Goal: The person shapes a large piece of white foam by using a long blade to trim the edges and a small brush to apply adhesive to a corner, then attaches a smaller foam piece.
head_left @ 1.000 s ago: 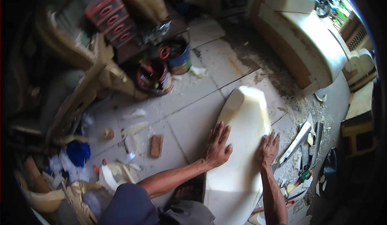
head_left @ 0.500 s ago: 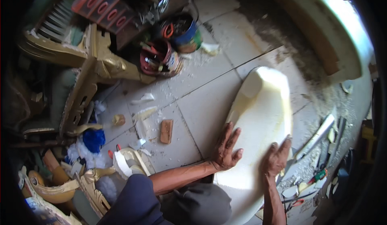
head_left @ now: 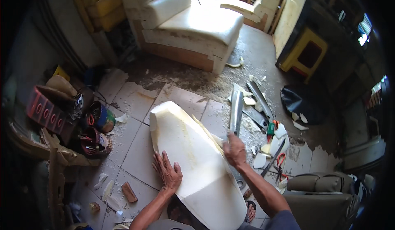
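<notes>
A cream foam pad (head_left: 190, 151), long and shaped like a seat, lies across my front with a yellowish strip along its right edge. My left hand (head_left: 168, 171) rests open on its left side, fingers spread. My right hand (head_left: 234, 151) is at the pad's right edge, fingers curled and somewhat blurred; whatever they grip cannot be made out. Just beyond that hand lie long metal blades (head_left: 235, 110), a green-handled tool (head_left: 271, 129), red-handled pliers (head_left: 281, 160) and cream foam offcuts (head_left: 259, 161). A reddish block (head_left: 129, 192) lies left of my forearm.
A cream sofa section (head_left: 193, 26) stands ahead. At left are buckets of tools (head_left: 101, 116) and a pink drawer box (head_left: 45, 114). A yellow plastic stool (head_left: 302, 55), dark bundle (head_left: 302, 104) and grey padded seat (head_left: 321, 205) are at right. Scraps litter the tiled floor.
The view has swung up and right, bringing the sofa into full sight. My right hand has left the pad's top for its right edge and curled; my left stays spread on the pad.
</notes>
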Demonstrator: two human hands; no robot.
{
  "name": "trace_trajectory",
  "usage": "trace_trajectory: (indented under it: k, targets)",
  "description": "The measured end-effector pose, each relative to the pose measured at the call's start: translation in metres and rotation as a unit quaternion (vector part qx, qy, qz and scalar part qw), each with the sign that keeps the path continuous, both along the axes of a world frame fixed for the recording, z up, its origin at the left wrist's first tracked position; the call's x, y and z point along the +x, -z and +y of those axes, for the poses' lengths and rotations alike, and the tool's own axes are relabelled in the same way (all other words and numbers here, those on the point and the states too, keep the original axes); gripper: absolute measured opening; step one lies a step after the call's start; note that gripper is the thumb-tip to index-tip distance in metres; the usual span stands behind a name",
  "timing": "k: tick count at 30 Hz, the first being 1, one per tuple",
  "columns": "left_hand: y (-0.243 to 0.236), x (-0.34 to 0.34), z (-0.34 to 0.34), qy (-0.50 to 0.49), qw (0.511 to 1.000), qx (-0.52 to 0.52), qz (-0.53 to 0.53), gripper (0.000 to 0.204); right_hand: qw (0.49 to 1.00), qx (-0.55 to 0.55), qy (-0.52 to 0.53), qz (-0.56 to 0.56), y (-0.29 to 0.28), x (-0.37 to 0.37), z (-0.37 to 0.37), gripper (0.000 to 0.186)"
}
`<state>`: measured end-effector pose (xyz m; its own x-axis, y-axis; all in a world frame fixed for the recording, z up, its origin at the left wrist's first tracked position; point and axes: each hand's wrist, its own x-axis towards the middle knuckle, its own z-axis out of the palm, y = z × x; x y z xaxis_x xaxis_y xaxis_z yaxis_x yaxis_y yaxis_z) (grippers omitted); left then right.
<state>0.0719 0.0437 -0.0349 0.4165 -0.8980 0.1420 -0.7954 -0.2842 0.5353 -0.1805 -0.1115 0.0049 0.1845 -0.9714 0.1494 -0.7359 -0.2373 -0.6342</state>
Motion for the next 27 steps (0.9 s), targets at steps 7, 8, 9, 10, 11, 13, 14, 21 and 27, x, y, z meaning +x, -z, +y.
trace_trajectory:
  k: [7,8,9,10,11,13,14,21,27]
  targets:
    - [-0.033,-0.041,-0.082,0.272,0.959,-0.041,-0.062,0.058,0.898,0.152,0.367,0.187,0.036,-0.151,0.149,0.058]
    - [-0.030,-0.042,-0.095,0.298,0.951,-0.036,-0.078,0.057,0.884,0.175,0.387,0.196,0.043,-0.150,0.162,0.062]
    - [-0.025,-0.041,-0.109,0.325,0.941,-0.032,-0.090,0.057,0.873,0.229,0.408,0.137,0.046,-0.153,0.171,0.062]
    - [-0.019,-0.037,-0.120,0.348,0.931,-0.028,-0.105,0.056,0.858,0.279,0.425,0.077,0.051,-0.154,0.177,0.062]
    - [-0.017,-0.035,-0.129,0.363,0.919,-0.002,-0.154,0.054,0.837,0.328,0.438,0.014,0.055,-0.156,0.182,0.062]
    - [-0.015,-0.037,-0.132,0.374,0.909,0.052,-0.178,0.054,0.850,0.329,0.411,-0.010,0.063,-0.164,0.190,0.062]
    - [-0.019,-0.042,-0.137,0.382,0.902,0.072,-0.189,0.054,0.856,0.323,0.403,-0.022,0.065,-0.169,0.192,0.062]
    - [-0.017,-0.071,-0.188,0.494,0.837,0.158,-0.175,0.039,0.884,0.141,0.444,0.035,0.065,-0.181,0.218,0.047]
    - [-0.007,-0.077,-0.193,0.483,0.868,0.015,-0.115,0.037,0.895,0.064,0.442,0.005,0.040,-0.191,0.208,0.046]
